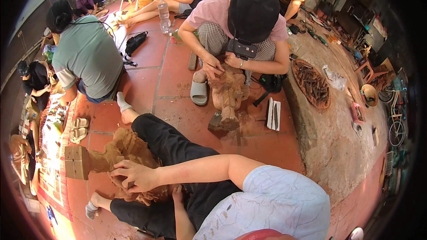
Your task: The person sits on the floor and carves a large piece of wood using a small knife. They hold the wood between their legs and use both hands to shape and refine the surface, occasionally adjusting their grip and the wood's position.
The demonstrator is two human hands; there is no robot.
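A carved wooden sculpture lies on its side between my outstretched legs, its square block base pointing left. My right hand is over the carving, fingers bent and pressed on its surface. Under those fingers shows a small dark flat piece, held against the wood; its kind is unclear. My left hand is low beside the carving's near end, close to my lap. Its fingers are mostly hidden, so I cannot see whether it grips anything.
Across from me a person in pink crouches over another wooden carving. Beside it lie a grey slipper and a white box. A round basket of wood pieces is at right. Sandals and a seated person in green are at left.
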